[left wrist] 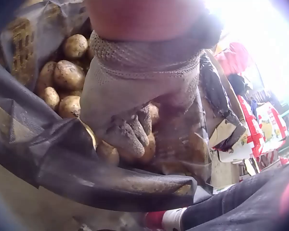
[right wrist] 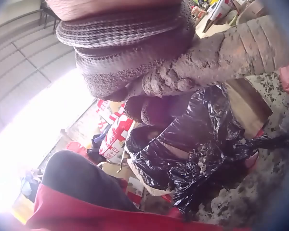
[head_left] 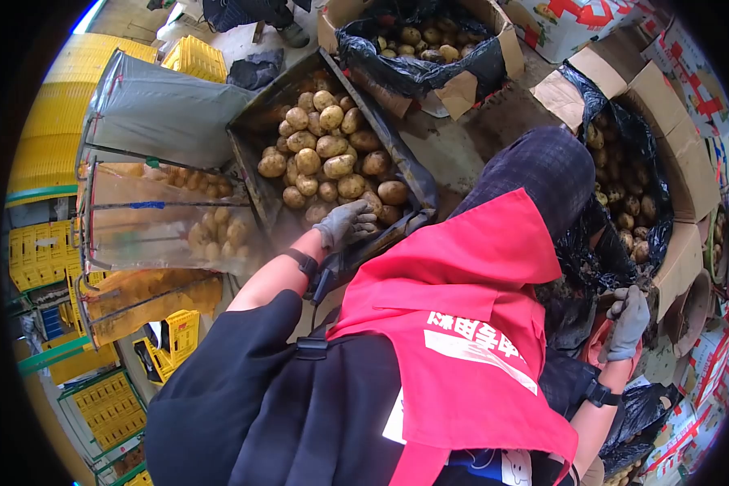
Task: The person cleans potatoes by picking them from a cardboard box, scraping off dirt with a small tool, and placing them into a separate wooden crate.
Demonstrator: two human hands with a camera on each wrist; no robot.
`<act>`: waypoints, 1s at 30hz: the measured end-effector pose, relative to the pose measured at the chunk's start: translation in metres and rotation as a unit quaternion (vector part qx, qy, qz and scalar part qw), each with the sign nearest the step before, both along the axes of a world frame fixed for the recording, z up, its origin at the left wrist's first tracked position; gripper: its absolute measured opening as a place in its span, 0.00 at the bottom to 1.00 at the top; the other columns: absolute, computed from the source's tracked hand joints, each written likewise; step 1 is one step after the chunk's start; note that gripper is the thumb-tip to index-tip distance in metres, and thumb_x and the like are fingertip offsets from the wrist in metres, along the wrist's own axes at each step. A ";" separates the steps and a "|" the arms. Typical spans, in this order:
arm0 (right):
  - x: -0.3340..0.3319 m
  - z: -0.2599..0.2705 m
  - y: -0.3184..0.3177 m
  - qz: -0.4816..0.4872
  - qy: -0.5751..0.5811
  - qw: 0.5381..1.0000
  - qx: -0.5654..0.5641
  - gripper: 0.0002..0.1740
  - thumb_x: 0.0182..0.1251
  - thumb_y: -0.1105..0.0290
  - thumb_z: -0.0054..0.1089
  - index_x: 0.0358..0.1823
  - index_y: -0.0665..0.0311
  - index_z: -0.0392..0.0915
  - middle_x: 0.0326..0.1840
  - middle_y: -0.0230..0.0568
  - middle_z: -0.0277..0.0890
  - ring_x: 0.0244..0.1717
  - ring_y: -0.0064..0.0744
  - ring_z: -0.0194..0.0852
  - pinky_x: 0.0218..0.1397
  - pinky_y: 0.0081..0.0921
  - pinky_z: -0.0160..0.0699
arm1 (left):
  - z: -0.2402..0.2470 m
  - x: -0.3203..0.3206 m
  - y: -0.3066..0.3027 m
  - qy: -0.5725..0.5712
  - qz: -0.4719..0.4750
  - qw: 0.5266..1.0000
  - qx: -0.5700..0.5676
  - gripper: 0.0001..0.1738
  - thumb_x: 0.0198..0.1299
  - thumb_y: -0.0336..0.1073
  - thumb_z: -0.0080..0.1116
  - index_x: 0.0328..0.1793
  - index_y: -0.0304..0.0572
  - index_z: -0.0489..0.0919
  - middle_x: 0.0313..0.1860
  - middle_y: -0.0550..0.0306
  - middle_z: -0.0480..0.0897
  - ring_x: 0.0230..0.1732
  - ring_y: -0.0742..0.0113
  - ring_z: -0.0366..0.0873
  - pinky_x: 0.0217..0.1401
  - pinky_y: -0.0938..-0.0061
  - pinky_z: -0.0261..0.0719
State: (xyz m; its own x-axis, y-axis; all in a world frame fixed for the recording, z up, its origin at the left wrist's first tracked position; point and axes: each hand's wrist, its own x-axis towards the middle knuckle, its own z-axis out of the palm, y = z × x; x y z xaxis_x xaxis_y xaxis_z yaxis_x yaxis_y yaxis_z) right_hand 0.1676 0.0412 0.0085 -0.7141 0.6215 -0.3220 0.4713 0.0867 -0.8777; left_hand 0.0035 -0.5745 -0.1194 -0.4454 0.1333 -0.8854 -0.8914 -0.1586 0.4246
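My left hand [head_left: 347,224], in a grey knit glove, rests on the near end of a heap of potatoes [head_left: 330,146] in a crate [head_left: 413,174] lined with dark sheeting. In the left wrist view its dirty fingertips [left wrist: 135,137] touch potatoes [left wrist: 148,149]. At my right side, the gloved right hand [head_left: 628,322] is beside a pinkish-red thing [head_left: 598,342]. The right wrist view shows its fingers curled below a thick, muddy, ridged thing [right wrist: 226,50]; what that is I cannot tell. A black plastic bag [right wrist: 192,137] lies just beyond.
Two cardboard boxes lined with black plastic hold potatoes, one ahead [head_left: 429,77] and one at right [head_left: 664,162]. A sheeted frame [head_left: 162,194] with potatoes stands left of the crate. Yellow crates [head_left: 36,251] line the far left; printed cartons [head_left: 575,28] are at upper right.
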 end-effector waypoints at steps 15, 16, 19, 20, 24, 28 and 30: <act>0.016 0.044 0.048 0.039 0.069 0.989 0.123 0.16 0.85 0.62 0.52 0.46 0.67 0.84 0.32 0.31 0.80 0.24 0.18 0.69 0.26 0.20 0.69 | 0.155 -0.170 0.132 0.246 -0.155 0.949 0.124 0.22 0.80 0.53 0.54 0.60 0.43 0.84 0.54 0.58 0.90 0.53 0.63 0.88 0.54 0.69 0.86; 0.014 0.050 0.047 0.001 0.060 0.997 0.057 0.16 0.85 0.62 0.53 0.47 0.67 0.84 0.33 0.32 0.83 0.25 0.18 0.71 0.27 0.20 0.71 | 0.173 -0.192 0.151 0.253 -0.208 0.932 0.157 0.23 0.80 0.54 0.53 0.62 0.43 0.84 0.56 0.58 0.89 0.53 0.64 0.88 0.54 0.70 0.85; 0.014 0.058 0.048 -0.025 0.082 0.996 0.017 0.15 0.84 0.63 0.55 0.48 0.69 0.82 0.36 0.37 0.84 0.25 0.19 0.73 0.27 0.21 0.72 | 0.224 -0.223 0.248 0.344 -0.294 0.874 0.179 0.24 0.81 0.53 0.53 0.67 0.44 0.82 0.53 0.60 0.90 0.50 0.71 0.87 0.51 0.76 0.84; 0.016 0.053 0.052 -0.029 0.095 0.995 -0.002 0.16 0.84 0.63 0.55 0.47 0.70 0.82 0.36 0.38 0.84 0.24 0.19 0.73 0.27 0.21 0.71 | 0.236 -0.230 0.281 0.346 -0.333 0.853 0.202 0.24 0.82 0.52 0.51 0.69 0.43 0.81 0.56 0.60 0.89 0.51 0.72 0.87 0.51 0.77 0.84; 0.022 0.061 0.058 -0.009 0.079 0.992 0.098 0.16 0.83 0.63 0.55 0.41 0.68 0.83 0.28 0.33 0.79 0.25 0.19 0.74 0.29 0.21 0.72 | 0.260 -0.228 0.418 0.391 -0.508 0.752 0.155 0.27 0.85 0.50 0.45 0.79 0.42 0.73 0.69 0.61 0.82 0.57 0.75 0.82 0.56 0.81 0.78; 0.030 0.071 0.072 -0.006 0.013 0.973 0.230 0.11 0.79 0.69 0.58 0.39 0.68 0.84 0.28 0.38 0.82 0.27 0.27 0.79 0.32 0.27 0.74 | 0.205 -0.218 0.558 0.343 -0.648 0.679 0.033 0.30 0.79 0.54 0.56 0.79 0.47 0.73 0.64 0.64 0.82 0.51 0.76 0.80 0.50 0.80 0.77; 0.033 0.074 0.080 -0.004 0.000 0.961 0.277 0.10 0.77 0.71 0.59 0.38 0.68 0.83 0.29 0.42 0.82 0.28 0.33 0.80 0.33 0.30 0.75 | 0.159 -0.209 0.609 0.301 -0.739 0.599 -0.066 0.37 0.72 0.57 0.64 0.80 0.48 0.72 0.57 0.65 0.82 0.46 0.74 0.81 0.49 0.78 0.79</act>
State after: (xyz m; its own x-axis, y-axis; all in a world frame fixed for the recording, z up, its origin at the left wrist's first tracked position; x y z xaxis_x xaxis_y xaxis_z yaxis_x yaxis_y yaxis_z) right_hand 0.2005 0.1217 0.0823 -0.7092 0.7024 0.0603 0.4734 0.5379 -0.6976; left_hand -0.2055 0.0349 0.0393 -0.1727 0.7226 -0.6694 0.3041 0.6855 0.6615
